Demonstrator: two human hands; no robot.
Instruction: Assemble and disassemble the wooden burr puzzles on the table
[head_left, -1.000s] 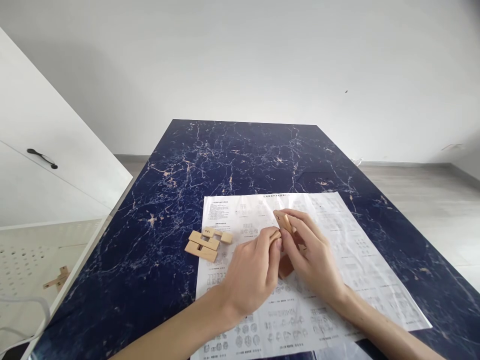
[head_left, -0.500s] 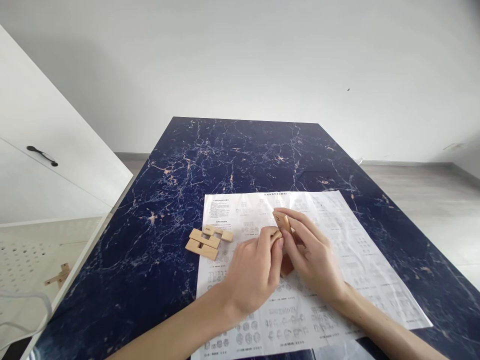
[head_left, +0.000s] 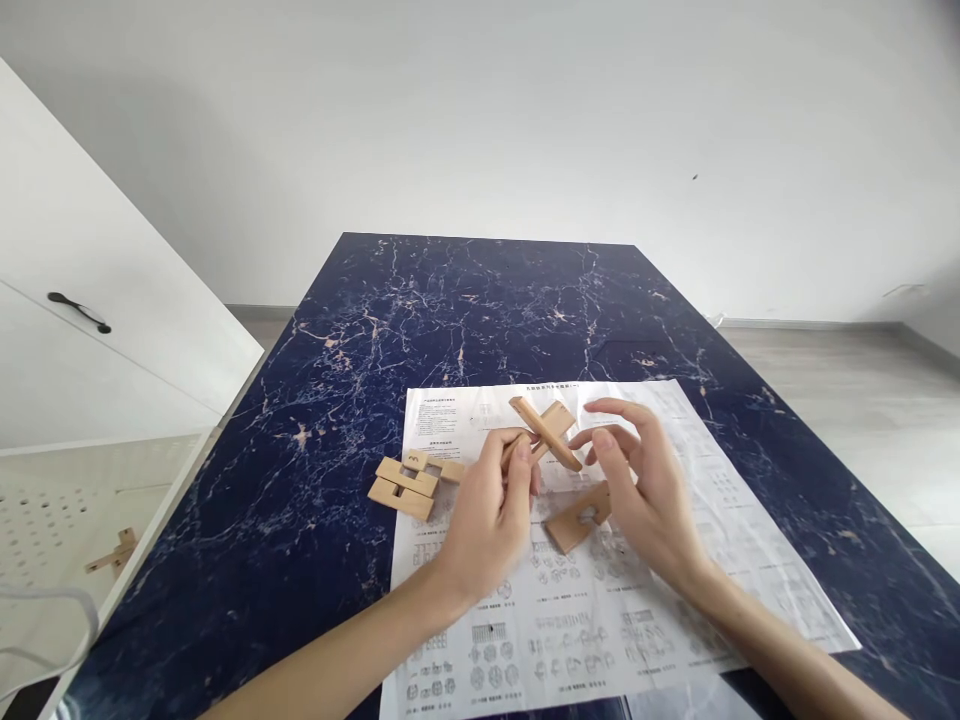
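Our left hand pinches crossed wooden blocks, raised between both hands; our right hand, loosely spread, is just beside them over the paper.

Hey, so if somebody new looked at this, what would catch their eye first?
Probably the crossed wooden pieces held up in the left hand, with the open right hand close by. Next, the white printed sheet beneath the hands, on a dark blue marbled table. A cluster of wooden blocks straddles the sheet's left edge.
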